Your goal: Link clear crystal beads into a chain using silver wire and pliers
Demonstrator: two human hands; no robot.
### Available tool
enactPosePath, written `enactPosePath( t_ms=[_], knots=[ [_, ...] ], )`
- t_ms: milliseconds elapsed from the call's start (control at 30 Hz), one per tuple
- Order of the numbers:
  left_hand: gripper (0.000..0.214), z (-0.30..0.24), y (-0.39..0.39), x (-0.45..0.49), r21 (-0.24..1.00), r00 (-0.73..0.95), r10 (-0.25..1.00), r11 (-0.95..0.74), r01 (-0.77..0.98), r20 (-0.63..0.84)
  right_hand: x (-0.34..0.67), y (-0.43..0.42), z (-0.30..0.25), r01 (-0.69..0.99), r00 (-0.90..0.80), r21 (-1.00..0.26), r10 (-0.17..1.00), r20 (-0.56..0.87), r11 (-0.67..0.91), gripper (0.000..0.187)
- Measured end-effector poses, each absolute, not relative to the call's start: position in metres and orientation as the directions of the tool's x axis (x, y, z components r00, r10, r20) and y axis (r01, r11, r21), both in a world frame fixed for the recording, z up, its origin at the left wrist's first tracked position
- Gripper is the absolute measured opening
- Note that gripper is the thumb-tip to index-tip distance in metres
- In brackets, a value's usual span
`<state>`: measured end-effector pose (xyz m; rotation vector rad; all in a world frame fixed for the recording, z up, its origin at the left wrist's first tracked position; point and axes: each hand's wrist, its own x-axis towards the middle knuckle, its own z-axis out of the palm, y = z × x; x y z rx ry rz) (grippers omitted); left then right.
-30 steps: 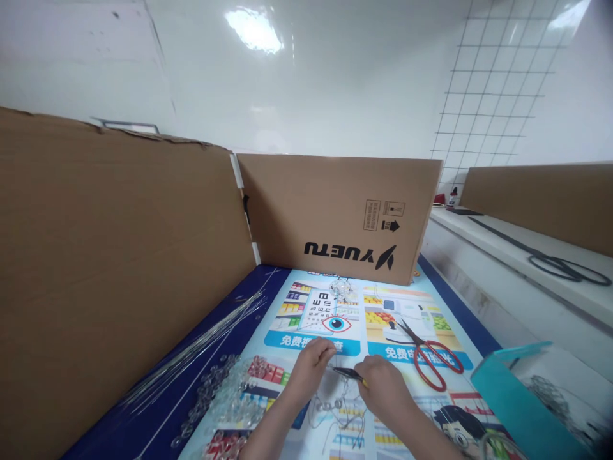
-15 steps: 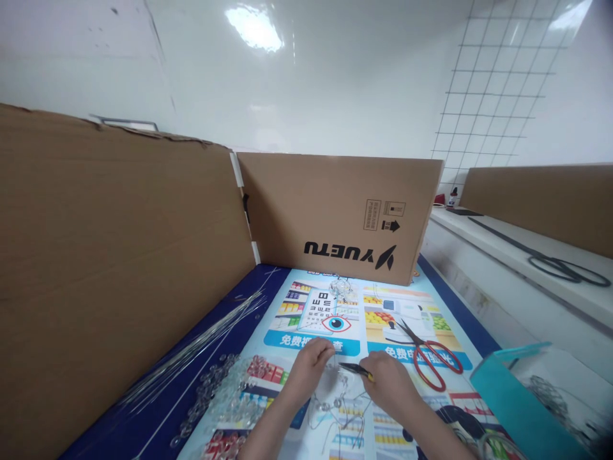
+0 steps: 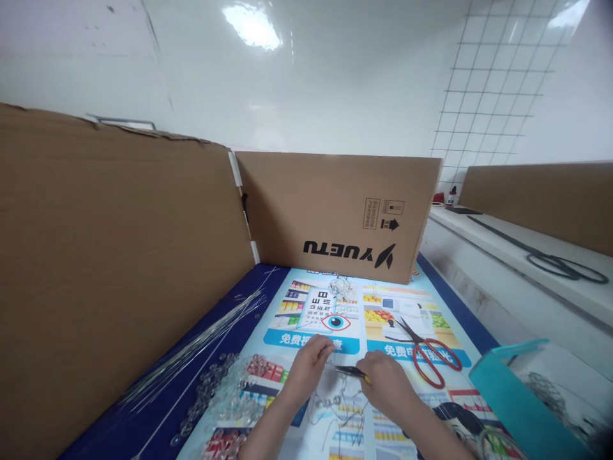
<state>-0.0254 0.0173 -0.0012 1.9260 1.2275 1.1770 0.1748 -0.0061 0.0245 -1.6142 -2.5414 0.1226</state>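
Observation:
My left hand point(image 3: 312, 359) is closed in a pinch on a thin wire, part of a loose piece of wire and clear beads point(image 3: 331, 401) that hangs below my fingers. In my right hand point(image 3: 384, 378) are pliers point(image 3: 351, 370) with dark jaws and a yellow-black handle. Their tips point left, close to the wire just under my left fingertips. Whether the jaws touch the wire is too small to tell. Curved wire ends trail over the printed mat below both hands.
Clear beads point(image 3: 234, 399) lie in a heap at left, beside a bundle of straight wires point(image 3: 201, 345). Red-handled scissors point(image 3: 426, 351) lie at right, near a teal box point(image 3: 527, 402) with coiled wire. Another wire piece point(image 3: 340, 289) sits by the cardboard wall point(image 3: 335, 211).
The pliers and my right hand have shifted slightly left, toward the wire under my left fingers. My left hand has risen a little and keeps its pinch.

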Motion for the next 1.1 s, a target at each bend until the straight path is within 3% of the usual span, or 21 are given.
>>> enactPosePath(
  t_ms=[1100],
  knots=[
    [0.022, 0.0026, 0.014, -0.0241, 0.79, 0.222, 0.892, -0.451, 0.416, 0.392, 0.1744, -0.0062, 0.025, 0.893, -0.428, -0.136, 0.903, 0.044, 0.43, 0.011]
  ],
)
